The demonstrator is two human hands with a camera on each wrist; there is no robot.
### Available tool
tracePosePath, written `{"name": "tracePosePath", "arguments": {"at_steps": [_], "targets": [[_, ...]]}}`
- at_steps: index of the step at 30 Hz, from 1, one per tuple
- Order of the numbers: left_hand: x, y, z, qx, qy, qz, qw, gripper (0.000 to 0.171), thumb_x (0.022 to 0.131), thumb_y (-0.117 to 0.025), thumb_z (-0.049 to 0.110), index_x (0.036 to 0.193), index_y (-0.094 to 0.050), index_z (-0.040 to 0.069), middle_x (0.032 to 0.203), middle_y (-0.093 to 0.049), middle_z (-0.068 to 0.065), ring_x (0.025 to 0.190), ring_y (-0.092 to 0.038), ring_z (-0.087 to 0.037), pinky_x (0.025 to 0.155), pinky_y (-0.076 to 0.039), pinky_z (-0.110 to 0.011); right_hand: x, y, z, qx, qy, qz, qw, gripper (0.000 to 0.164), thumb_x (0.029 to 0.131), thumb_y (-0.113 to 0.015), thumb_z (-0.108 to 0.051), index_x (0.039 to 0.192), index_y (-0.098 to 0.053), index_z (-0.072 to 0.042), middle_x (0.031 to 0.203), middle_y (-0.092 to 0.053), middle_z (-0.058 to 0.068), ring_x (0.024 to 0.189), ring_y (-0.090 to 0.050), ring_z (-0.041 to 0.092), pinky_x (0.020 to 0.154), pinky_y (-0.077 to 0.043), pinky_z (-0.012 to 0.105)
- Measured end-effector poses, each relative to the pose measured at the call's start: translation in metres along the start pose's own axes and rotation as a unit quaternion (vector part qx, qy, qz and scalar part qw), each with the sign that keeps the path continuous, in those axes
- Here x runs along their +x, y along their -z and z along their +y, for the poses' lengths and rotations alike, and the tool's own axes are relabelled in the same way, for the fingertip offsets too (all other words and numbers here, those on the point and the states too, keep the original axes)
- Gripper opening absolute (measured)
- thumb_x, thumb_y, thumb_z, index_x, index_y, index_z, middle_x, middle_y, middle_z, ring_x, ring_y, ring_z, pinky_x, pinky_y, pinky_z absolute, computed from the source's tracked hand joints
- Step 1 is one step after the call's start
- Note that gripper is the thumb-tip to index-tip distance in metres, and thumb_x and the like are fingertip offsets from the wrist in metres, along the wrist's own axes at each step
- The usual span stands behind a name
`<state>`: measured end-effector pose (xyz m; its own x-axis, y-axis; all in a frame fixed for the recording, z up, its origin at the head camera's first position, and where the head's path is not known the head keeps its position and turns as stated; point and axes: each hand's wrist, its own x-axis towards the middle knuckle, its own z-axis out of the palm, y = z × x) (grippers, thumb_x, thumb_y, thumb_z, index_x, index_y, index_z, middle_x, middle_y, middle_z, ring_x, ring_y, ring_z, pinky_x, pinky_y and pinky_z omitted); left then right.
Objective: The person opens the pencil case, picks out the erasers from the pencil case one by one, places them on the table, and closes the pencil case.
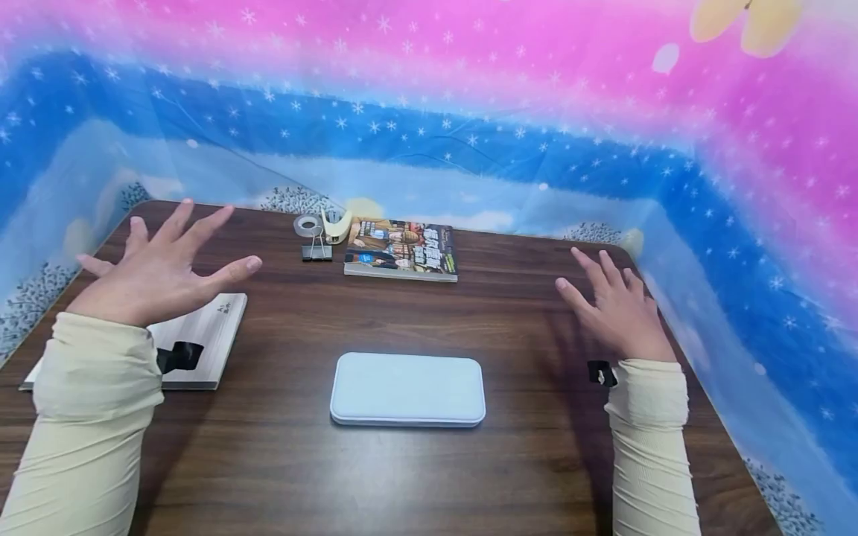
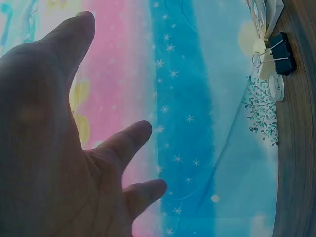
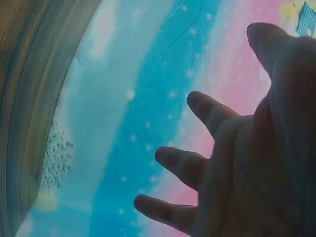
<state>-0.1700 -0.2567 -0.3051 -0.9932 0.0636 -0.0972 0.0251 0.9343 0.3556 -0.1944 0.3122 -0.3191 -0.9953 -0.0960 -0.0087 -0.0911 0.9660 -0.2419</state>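
My left hand (image 1: pixel 157 272) is raised over the left side of the table, fingers spread wide and nothing in its grasp. Below it in the head view lies a pale wood-patterned book (image 1: pixel 201 346), partly hidden by the hand and sleeve. Over on the right, my right hand (image 1: pixel 617 309) is also lifted, its fingers stretched apart and holding nothing. Between the two forearms a white rounded case (image 1: pixel 407 389) lies flat on the table. Both wrist views show spread fingers against the printed cloth.
At the back of the brown table (image 1: pixel 523 461) lies a comic-covered book (image 1: pixel 402 249). Left of it are a black binder clip (image 1: pixel 317 252), a tape roll (image 1: pixel 307 225) and a cream-coloured curved item (image 1: pixel 337 226). A snowflake-printed cloth (image 1: pixel 429 126) hangs around the table.
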Motion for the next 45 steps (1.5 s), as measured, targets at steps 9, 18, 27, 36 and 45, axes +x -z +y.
{"name": "tracePosePath", "arguments": {"at_steps": [9, 18, 27, 36, 45], "targets": [[-0.009, -0.054, 0.03, -0.181, -0.162, 0.094, 0.9654, 0.063, 0.104, -0.069, 0.036, 0.155, -0.049, 0.006, 0.151, -0.054, -0.022, 0.131, -0.055, -0.045, 0.106, -0.043, -0.065, -0.036, -0.049, -0.065, 0.076, 0.304, 0.253, 0.915, 0.019, 0.088, -0.083, -0.007, 0.107, -0.079, -0.004, 0.103, -0.077, 0.011, 0.092, -0.067, 0.029, 0.082, -0.058, 0.045], [-0.024, -0.152, 0.052, -0.343, -0.161, -0.059, 0.9235, 0.06, 0.101, -0.073, 0.029, 0.15, -0.055, -0.001, 0.132, -0.064, -0.014, 0.114, -0.063, -0.026, 0.097, -0.054, -0.036, -0.085, -0.112, -0.129, 0.001, 0.477, 0.188, 0.858, 0.017, 0.087, -0.086, -0.009, 0.103, -0.082, -0.01, 0.093, -0.073, -0.002, 0.085, -0.065, 0.014, 0.078, -0.057, 0.024], [-0.025, -0.167, 0.054, -0.255, -0.2, -0.065, 0.9438, 0.095, 0.08, -0.091, 0.049, 0.154, -0.051, 0.004, 0.129, -0.055, -0.01, 0.112, -0.058, -0.023, 0.098, -0.052, -0.046, -0.087, -0.126, -0.144, -0.054, 0.471, 0.159, 0.866, 0.021, 0.089, -0.087, -0.015, 0.108, -0.081, -0.009, 0.095, -0.074, 0.0, 0.086, -0.063, 0.015, 0.079, -0.058, 0.025], [-0.03, -0.171, 0.053, -0.222, -0.221, -0.059, 0.9478, 0.098, 0.072, -0.096, 0.039, 0.151, -0.05, 0.004, 0.132, -0.052, -0.011, 0.115, -0.054, -0.024, 0.098, -0.05, -0.048, -0.089, -0.129, -0.153, -0.101, 0.476, 0.168, 0.857, 0.025, 0.089, -0.086, -0.017, 0.111, -0.08, -0.008, 0.094, -0.074, 0.001, 0.084, -0.065, 0.015, 0.078, -0.059, 0.025], [-0.032, -0.171, 0.054, -0.192, -0.227, -0.043, 0.9537, 0.097, 0.065, -0.098, 0.036, 0.145, -0.054, 0.005, 0.131, -0.054, -0.007, 0.117, -0.053, -0.023, 0.1, -0.049, -0.046, -0.091, -0.137, -0.162, -0.155, 0.508, 0.198, 0.824, 0.026, 0.104, -0.049, -0.001, 0.11, -0.074, -0.003, 0.087, -0.067, 0.005, 0.077, -0.064, 0.017, 0.071, -0.059, 0.027]]}}
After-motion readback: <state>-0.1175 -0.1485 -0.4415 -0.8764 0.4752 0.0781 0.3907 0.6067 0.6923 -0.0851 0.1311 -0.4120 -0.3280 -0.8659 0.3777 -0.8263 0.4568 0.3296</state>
